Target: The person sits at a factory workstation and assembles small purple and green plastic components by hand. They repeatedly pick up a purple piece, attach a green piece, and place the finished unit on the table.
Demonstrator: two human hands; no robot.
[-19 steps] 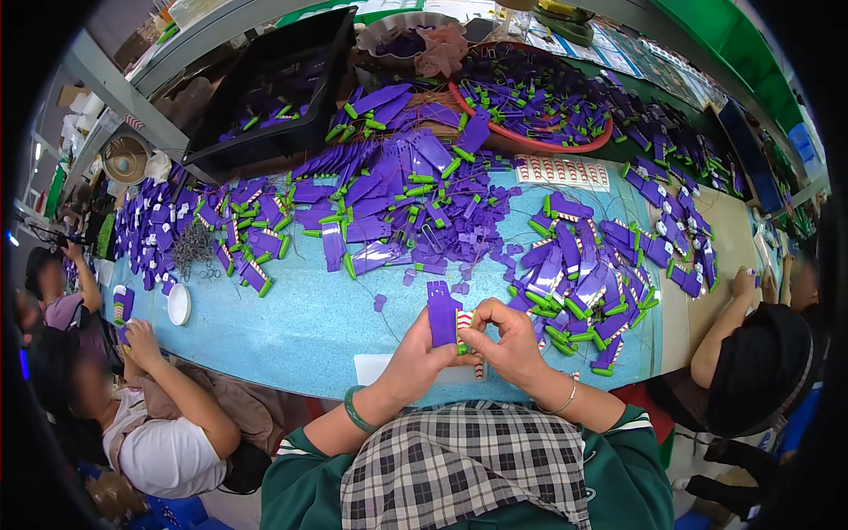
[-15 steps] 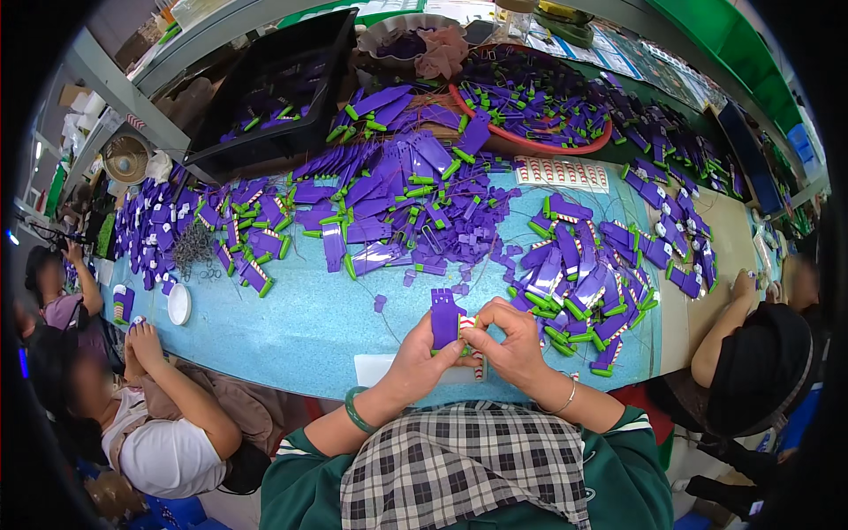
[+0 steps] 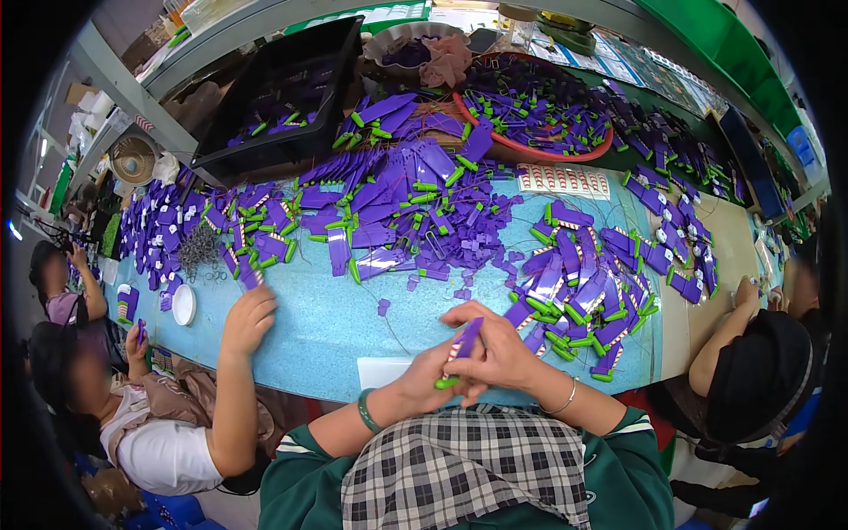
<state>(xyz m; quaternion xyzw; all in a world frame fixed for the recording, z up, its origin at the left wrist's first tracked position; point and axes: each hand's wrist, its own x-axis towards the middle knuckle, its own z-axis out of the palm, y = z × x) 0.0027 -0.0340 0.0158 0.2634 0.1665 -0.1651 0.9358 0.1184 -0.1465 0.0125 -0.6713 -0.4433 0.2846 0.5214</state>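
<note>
Close in front of me, my left hand [image 3: 427, 378] and my right hand [image 3: 502, 353] meet around a flat purple strip [image 3: 468, 336]. The strip has a bright green end and a red-and-white striped sticker along its edge. It is tilted, green end toward me. My right fingers close over it from the right, and my left hand grips it from below, its fingers partly hidden. A white sheet [image 3: 382, 372] lies by my left wrist. Right of my hands is a heap of purple strips with green ends and striped stickers [image 3: 579, 283].
Ahead lies a large pile of purple pieces [image 3: 415, 203]. Behind it stand a black tray [image 3: 208, 155] and a red basin [image 3: 565, 152]. A striped sticker sheet [image 3: 563, 180] lies between heaps. On the left are a white bowl [image 3: 184, 305] and a co-worker's hand [image 3: 250, 322]; another co-worker sits right.
The strip has turned from upright and face-on to tilted and edge-on, and my right hand has closed over it. The left co-worker's arm has reached forward to the strips on the table.
</note>
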